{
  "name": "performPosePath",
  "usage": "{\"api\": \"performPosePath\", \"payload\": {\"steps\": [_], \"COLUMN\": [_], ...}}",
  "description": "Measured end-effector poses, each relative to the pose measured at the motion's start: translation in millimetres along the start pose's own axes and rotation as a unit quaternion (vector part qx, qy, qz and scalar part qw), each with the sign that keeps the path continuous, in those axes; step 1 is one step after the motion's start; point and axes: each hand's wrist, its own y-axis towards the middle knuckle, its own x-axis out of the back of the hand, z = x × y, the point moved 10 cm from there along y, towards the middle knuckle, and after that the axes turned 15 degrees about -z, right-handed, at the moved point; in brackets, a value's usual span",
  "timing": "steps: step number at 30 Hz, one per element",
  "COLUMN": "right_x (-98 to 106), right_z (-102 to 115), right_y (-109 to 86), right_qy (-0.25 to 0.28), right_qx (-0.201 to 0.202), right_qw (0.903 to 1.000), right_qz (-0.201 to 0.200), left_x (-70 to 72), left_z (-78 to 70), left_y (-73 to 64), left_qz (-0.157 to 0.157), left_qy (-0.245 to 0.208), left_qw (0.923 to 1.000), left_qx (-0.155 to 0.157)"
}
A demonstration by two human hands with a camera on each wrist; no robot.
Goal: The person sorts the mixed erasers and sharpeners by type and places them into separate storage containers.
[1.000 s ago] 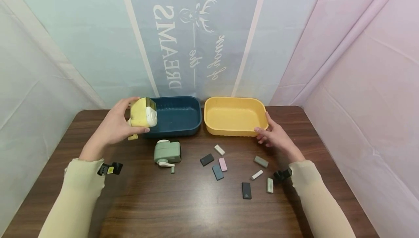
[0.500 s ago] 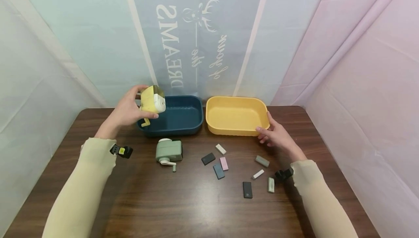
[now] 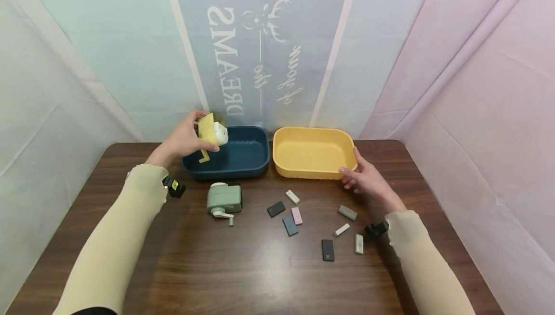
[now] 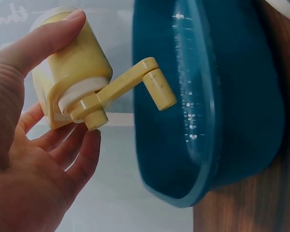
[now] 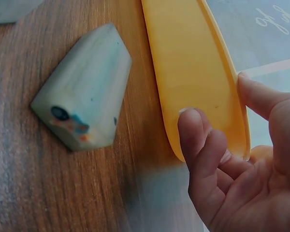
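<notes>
My left hand grips a yellow hand-crank pencil sharpener between thumb and fingers, above the left part of a dark blue bin. The left wrist view shows its yellow crank pointing toward the bin. In front of that bin, a green hand-crank pencil sharpener lies on the table. My right hand holds the right end of a yellow bin, one finger at the rim and others curled against the wall.
Several small eraser-like blocks are scattered on the wooden table: a pink block, a blue block, two black blocks, and pale ones, including a pale green block near the right wrist. A printed curtain hangs behind the bins.
My left hand has carried the yellow pencil sharpener to the right and farther back, from the blue bin's left end to over its inside. The right hand stays at the yellow bin.
</notes>
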Motion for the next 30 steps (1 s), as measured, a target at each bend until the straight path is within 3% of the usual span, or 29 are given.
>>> {"api": "performPosePath", "payload": {"steps": [10, 17, 30], "right_x": [-4, -2, 1], "right_z": [0, 0, 2], "right_y": [-0.6, 0.5, -1.0], "right_qy": [0.008, 0.009, 0.002], "right_qx": [-0.006, -0.01, -0.015], "right_qw": [0.9999, 0.9999, 0.9999], "right_qz": [0.005, 0.004, -0.004], "left_x": [-16.2, -20.4, -24.0], "left_z": [16.2, 33.7, 39.4], "left_y": [-3.2, -8.2, -12.0], "left_qz": [0.013, 0.026, 0.023], "left_qy": [0.062, 0.087, 0.155], "left_qw": [0.9972, 0.9956, 0.9868], "left_qx": [-0.04, -0.022, -0.039]}}
